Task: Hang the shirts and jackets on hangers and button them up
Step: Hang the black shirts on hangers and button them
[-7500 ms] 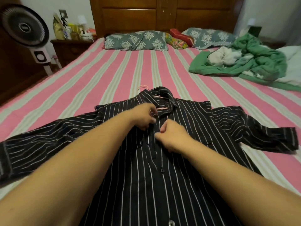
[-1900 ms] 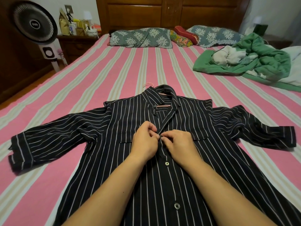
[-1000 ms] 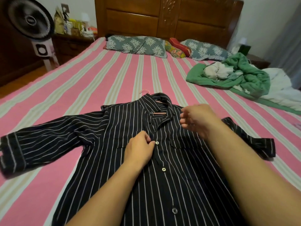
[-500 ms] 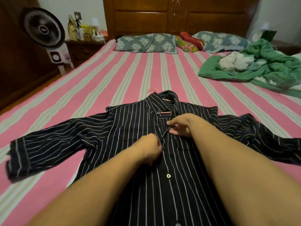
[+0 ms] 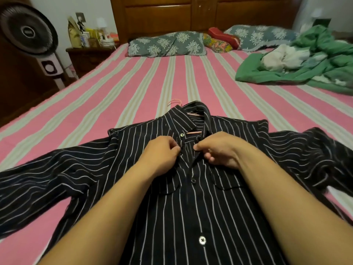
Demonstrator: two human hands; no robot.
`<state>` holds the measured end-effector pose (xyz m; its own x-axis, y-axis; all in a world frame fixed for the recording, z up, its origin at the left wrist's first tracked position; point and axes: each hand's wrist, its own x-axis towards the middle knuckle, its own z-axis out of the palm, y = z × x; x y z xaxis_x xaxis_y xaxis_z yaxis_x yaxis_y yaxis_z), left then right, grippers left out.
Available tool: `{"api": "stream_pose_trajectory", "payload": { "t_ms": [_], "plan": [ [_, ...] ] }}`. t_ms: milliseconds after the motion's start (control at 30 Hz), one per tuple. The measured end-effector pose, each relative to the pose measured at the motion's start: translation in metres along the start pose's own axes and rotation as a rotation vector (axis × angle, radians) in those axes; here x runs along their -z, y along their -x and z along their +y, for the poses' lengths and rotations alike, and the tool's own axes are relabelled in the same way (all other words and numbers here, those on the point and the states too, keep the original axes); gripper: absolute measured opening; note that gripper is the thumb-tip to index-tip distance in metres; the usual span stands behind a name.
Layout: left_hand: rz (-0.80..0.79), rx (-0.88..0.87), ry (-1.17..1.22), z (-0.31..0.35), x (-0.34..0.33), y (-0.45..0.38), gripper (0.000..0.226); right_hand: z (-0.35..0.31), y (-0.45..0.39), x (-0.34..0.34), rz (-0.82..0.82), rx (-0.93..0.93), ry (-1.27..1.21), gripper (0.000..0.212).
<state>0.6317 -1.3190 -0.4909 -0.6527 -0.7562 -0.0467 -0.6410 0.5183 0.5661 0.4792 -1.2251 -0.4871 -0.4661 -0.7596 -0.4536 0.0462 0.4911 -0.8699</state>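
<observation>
A black pinstriped shirt (image 5: 191, 197) lies face up on the near part of the bed (image 5: 145, 83), sleeves spread to either side. A pink hanger (image 5: 174, 101) is already inside it: the hook pokes out past the collar and a pink bar shows in the open neck. Two buttons lower down the placket look fastened, while a pale button (image 5: 182, 135) near the collar sits free, with the neck open around it.

The left hand (image 5: 162, 155) has its fingers curled and pinches the placket edge just below that button. The right hand (image 5: 217, 150) pinches the opposite edge, thumb and forefinger closed on the cloth, and the two edges lie slightly apart between them.

So this shirt seems nearly finished, with the topmost fastening or two left to close. Well apart, toward the far right of the bed, a heap of green and white clothes (image 5: 298, 60) probably still waits to be hung. Patterned pillows (image 5: 166, 44) lie at the headboard, and a standing fan (image 5: 26, 33) is off to the left beside a cluttered nightstand (image 5: 89, 56).
</observation>
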Motion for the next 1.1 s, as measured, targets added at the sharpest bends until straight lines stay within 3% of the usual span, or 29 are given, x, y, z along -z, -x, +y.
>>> {"api": "stream_pose_trajectory", "payload": {
  "t_ms": [100,200,367,533,600,733,1100],
  "plan": [
    [-0.062,-0.032,0.023,-0.003,0.001,0.002,0.009,0.002,0.001,-0.004,0.025,0.031,0.023,0.008],
    [-0.088,-0.026,-0.010,-0.001,0.001,-0.004,0.016,-0.002,0.006,-0.004,0.027,0.015,-0.084,0.015],
    [0.011,0.018,0.029,0.002,-0.002,-0.006,0.019,-0.004,0.009,-0.032,0.216,0.137,-0.029,0.019],
    [-0.031,0.278,0.850,0.005,-0.003,-0.004,0.018,0.006,0.009,-0.048,0.206,0.148,-0.142,0.015],
    [-0.056,0.300,0.959,0.005,-0.004,-0.004,0.014,0.003,0.009,-0.041,0.126,0.112,-0.233,0.010],
    [-0.056,0.265,0.913,0.005,-0.008,-0.007,0.017,0.003,0.009,-0.031,-0.015,0.058,-0.323,0.012],
    [-0.030,0.199,0.802,0.003,-0.009,-0.008,0.016,0.005,0.008,-0.032,0.023,0.060,-0.354,0.014]
  ]
}}
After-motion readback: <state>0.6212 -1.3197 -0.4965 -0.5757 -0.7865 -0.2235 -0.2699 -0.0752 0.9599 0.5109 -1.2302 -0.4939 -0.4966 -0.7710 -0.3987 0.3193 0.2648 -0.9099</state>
